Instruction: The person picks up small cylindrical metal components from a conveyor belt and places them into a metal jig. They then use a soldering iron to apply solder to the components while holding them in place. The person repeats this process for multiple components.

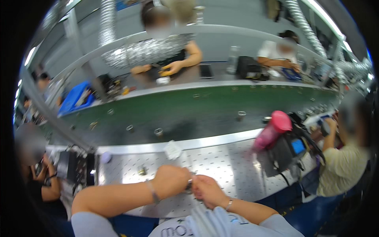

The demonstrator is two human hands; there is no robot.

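Two hands meet close in front of me over the near edge of the desk (221, 158), a shiny metal top dotted with small holes. My left hand (170, 181) is curled into a fist, wrist bent, with a bracelet (151, 191) on the forearm; my right hand (208, 190) is clenched as well, and both close on a small dark metal part (190, 184) pinched between them, mostly hidden by the fingers, so I cannot tell its shape. A thin bracelet (229, 204) sits on the right wrist. Just beyond the hands a small white plastic piece (173, 150) stands on the desk, and a little metal fitting (141, 170) lies to the left of it. Further out runs a green conveyor belt (205, 106) carrying several small metal rings (158, 131), well apart from one another. To my right a pink bottle (272, 129) leans against a black bag (286, 152). Across the belt another person's hands (166, 70) work at their own station
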